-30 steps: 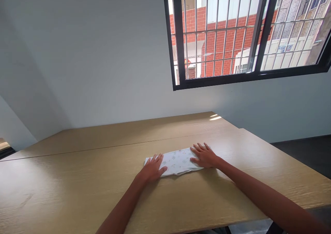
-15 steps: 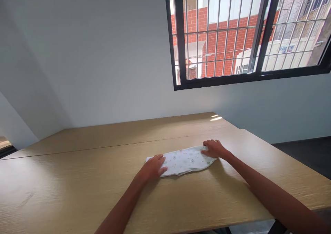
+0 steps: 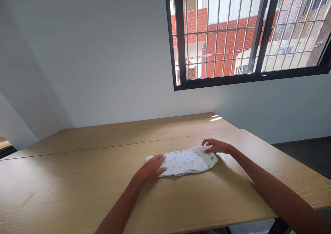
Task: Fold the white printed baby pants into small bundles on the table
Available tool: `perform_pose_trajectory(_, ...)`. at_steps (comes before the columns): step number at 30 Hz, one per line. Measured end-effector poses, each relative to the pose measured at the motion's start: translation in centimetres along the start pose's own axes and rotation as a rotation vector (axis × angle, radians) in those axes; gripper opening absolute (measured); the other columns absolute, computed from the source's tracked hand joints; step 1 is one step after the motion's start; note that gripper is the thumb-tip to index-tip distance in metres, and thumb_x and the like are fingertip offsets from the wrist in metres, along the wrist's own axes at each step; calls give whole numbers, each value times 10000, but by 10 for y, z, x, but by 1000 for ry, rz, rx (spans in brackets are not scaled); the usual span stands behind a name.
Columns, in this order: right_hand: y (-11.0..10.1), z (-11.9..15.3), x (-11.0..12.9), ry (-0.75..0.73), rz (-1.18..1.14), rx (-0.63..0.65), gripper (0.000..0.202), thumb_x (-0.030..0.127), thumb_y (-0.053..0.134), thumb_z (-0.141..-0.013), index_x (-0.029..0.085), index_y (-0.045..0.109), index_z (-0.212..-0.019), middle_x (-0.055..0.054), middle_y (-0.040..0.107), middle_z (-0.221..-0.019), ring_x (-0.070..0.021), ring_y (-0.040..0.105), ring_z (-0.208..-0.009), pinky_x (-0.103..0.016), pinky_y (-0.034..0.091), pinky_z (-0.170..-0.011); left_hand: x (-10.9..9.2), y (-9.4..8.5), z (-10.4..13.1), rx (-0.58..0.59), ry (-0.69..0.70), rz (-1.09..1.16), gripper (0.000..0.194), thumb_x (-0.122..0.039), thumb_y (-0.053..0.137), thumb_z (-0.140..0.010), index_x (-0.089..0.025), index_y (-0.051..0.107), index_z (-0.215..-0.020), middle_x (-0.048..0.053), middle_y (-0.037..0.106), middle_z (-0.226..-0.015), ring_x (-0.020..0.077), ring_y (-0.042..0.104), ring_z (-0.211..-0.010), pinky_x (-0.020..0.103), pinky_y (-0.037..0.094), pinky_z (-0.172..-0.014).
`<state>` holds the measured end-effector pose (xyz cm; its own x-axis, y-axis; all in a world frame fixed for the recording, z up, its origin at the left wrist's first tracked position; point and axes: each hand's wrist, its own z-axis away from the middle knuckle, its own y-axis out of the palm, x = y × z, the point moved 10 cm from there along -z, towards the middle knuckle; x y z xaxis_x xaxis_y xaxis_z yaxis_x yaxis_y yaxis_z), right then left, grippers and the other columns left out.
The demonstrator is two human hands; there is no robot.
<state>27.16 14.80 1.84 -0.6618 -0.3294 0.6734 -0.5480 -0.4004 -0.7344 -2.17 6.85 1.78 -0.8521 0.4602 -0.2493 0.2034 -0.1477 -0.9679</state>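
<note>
No readable text; sign [image 3: 286, 49] on building outside window [image 3: 248, 33] too blurred to read.

White cloth [image 3: 184, 162] with tiny green printed motifs, on a light tan wood-grain surface [image 3: 77, 185]. Black window frame [image 3: 181, 37], red brick wall outside.
</note>
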Motion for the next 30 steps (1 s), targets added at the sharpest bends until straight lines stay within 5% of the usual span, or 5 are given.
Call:
perform_pose_trajectory(5, 0, 8, -18, 51, -527, 154, 486, 392, 803, -628, 176, 587, -1007, -54, 628, -926, -180, 598, -800, -240, 482, -619, -4, -5, 2, -42, 55, 88, 524, -483, 440, -917, -226, 446, -1373, 91, 372, -1465, 280, 358, -1321, 436, 308, -1074)
perform_pose_trajectory(14, -50, 24, -74, 142, -692, -79, 388, 477, 736, -721, 193, 616, -956, -46, 599, -850, -144, 564, -690, -227, 479, -569, -62, -9, 6, -26, 352, 511, 338, -393, 596, -859, -235, 655, -1152, 68, 612, -1221, 248, 541, -1137, 346, 400, -1003)
perform_pose_trajectory(18, -57, 28, -85, 175, -733, -129, 339, 503, 732, -719, 194, 628, -810, -29, 573, -735, -134, 532, -610, -228, 477, -524, -67, -13, 4, -67, 370, 716, 293, -369, 611, -856, -201, 683, -1085, 88, 632, -1155, 237, 570, -1077, 344, 428, -964)
perform_pose_trajectory(24, -57, 29, -66, 169, -810, -139, 336, 473, 762, -701, 177, 606, -738, -9, 537, -659, -121, 501, -558, -221, 471, -479, -54, 10, -7, 109, 205, 1128, 366, -412, 613, -864, -155, 645, -1122, 126, 628, -1119, 237, 616, -988, 373, 475, -912)
perform_pose_trajectory(30, -55, 18, -9, 30, -978, -214, 321, 459, 709, -761, 178, 558, -722, 5, 520, -654, -117, 504, -575, -217, 458, -495, -36, 24, -15, 67, -10, 1414, 395, -438, 634, -847, -104, 627, -1057, 164, 635, -1058, 264, 635, -976, 405, 462, -937)
